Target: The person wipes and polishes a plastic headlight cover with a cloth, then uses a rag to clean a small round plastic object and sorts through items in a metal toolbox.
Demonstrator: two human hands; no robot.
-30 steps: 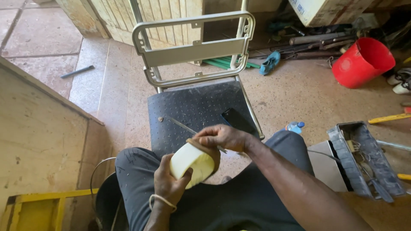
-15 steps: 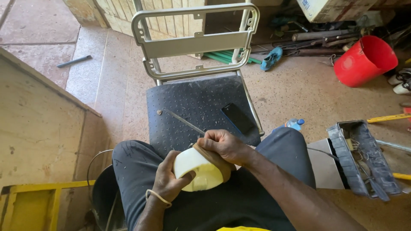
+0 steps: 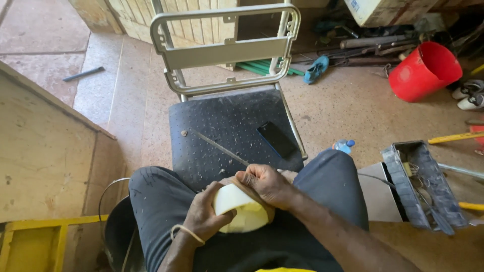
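Over the lap of a seated person, seen from the head camera, two hands work close together on a pale cream rounded block [image 3: 242, 214] that rests between the thighs at the near middle of the scene. The left hand [image 3: 204, 216] grips the block's left side, thumb pressed on its top face, a pale band round the wrist. The right hand [image 3: 267, 184] is closed round the handle end of a thin metal file [image 3: 217, 146], whose shaft runs up and left from the fist over the seat; the fist sits against the block's far edge. Just beyond the knees stands a black perforated chair [image 3: 227, 126] with a grey metal back frame, and shavings lie scattered on its seat. A dark phone [image 3: 277, 140] lies on the seat's right part, apart from the file. Farther right on the sandy floor, a red bucket [image 3: 423, 70] lies tipped on its side, well away from the hands. A grey tool tray [image 3: 423, 186] sits at the right, near the person's right knee. A plywood panel [image 3: 45, 156] fills the left.
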